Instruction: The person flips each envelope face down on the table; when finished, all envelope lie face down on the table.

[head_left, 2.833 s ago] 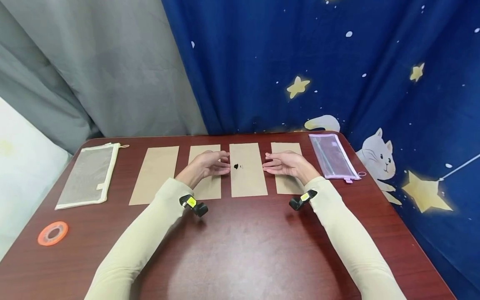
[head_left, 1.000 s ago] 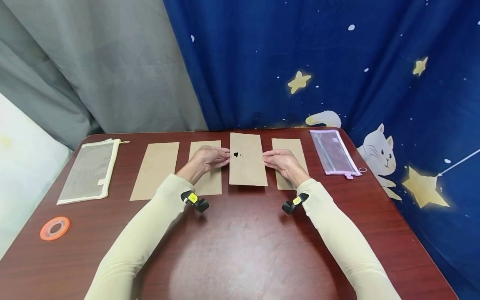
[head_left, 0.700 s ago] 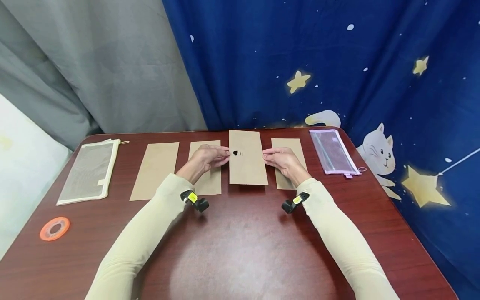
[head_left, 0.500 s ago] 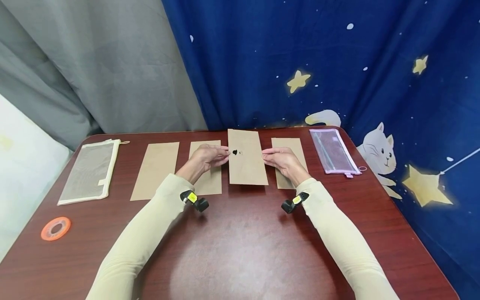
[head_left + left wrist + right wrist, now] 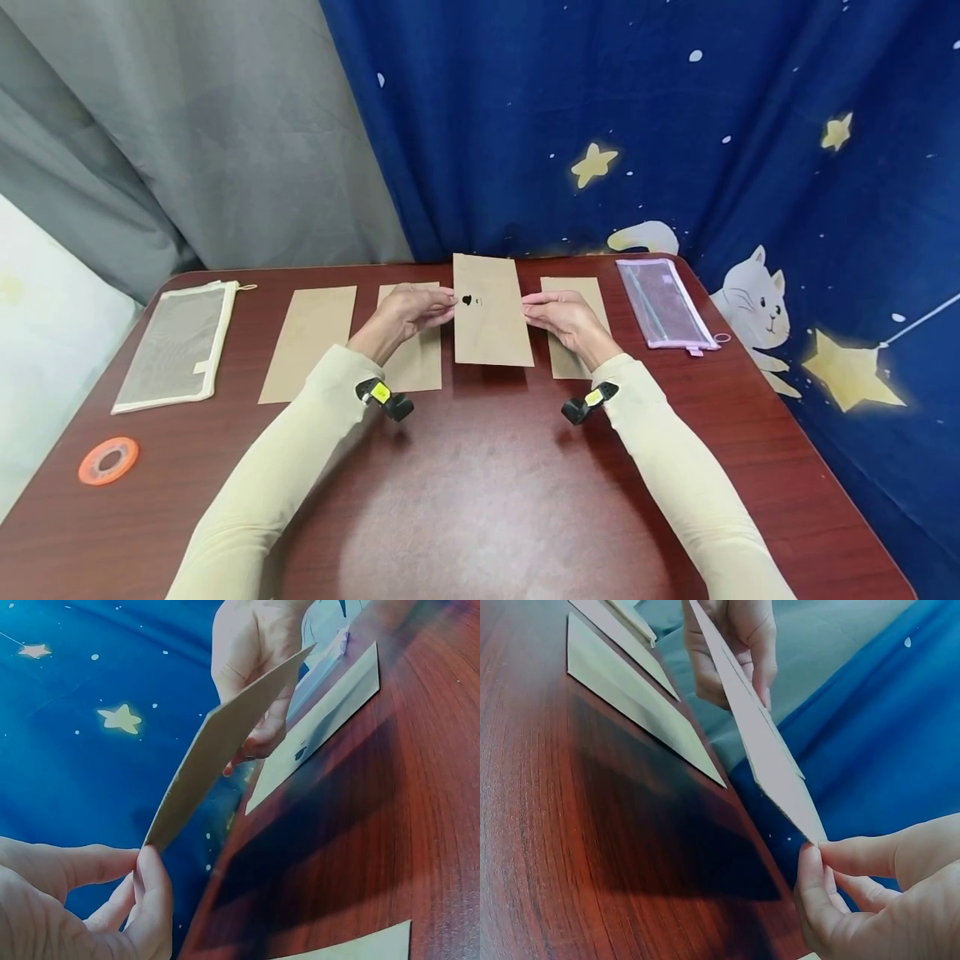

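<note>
Left hand (image 5: 405, 310): thumb and fingers pinch the left long edge of a flat, long brown kraft-paper envelope (image 5: 491, 312) with a small black mark near its top.
Right hand (image 5: 564, 315): thumb and fingers pinch the right long edge of the same envelope.
Held envelope: one; lifted clear of the table between the two hands, far end raised, its shadow on the wood below.
Lying envelopes: three plain brown paper envelopes flat in a row: one at far left (image 5: 307, 343), one partly under the left hand (image 5: 416, 358), one partly under the right hand (image 5: 570, 329).
Pouches: two; a white mesh zip pouch (image 5: 176, 346) at the left end of the row, a clear pouch with pink trim (image 5: 663, 304) at the right end.
Tape: one orange tape roll (image 5: 108, 460), near the left front edge, well apart from the row.
Surface: dark red-brown wooden table (image 5: 480, 500).
Room: grey curtain (image 5: 195, 133) behind on the left; blue cloth with yellow stars and white cats (image 5: 675, 133) behind and to the right.
</note>
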### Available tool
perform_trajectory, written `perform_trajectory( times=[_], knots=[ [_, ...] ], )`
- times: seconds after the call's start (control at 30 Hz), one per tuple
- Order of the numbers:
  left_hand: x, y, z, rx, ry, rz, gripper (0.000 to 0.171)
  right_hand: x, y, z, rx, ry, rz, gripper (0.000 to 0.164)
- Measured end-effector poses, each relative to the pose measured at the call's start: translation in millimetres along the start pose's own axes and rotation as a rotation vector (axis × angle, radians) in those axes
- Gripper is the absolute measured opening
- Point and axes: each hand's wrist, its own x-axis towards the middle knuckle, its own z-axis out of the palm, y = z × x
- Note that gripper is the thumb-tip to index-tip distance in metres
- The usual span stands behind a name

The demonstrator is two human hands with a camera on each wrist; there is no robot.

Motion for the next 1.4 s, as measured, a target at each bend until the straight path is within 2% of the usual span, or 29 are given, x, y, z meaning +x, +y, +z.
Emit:
perform_trajectory(
  times=[0.2,0.4,0.6,0.77,1.0,1.27,1.4],
  knots=[
    [-3.5,6.1,0.6,0.018,-0.007,0.001,0.032,-1,4,2,-0.017,0.001,0.028,0.042],
    [-7.4,13.9,1.8,0.058,-0.006,0.010,0.036,-1,8,3,-0.005,-0.004,0.028,0.042],
    [-11.0,17.7,2.9,0.045,-0.014,0.034,0.033,-1,9,6,-0.006,-0.021,0.026,0.042],
    [-14.0,21.2,4.9,0.090,-0.015,0.065,0.035,-1,13,8,0.001,-0.016,0.018,0.040],
    [-17.8,29.8,6.9,0.134,-0.011,0.054,0.023,-2,16,14,-0.028,-0.006,0.004,0.037],
    [-21.5,37.6,10.9,0.155,-0.014,0.061,0.019,-3,12,17,-0.053,-0.018,0.009,0.035],
    [-23.2,40.7,13.4,0.179,-0.016,0.075,0.017,-3,9,18,-0.090,-0.002,-0.018,0.032]
  ],
)
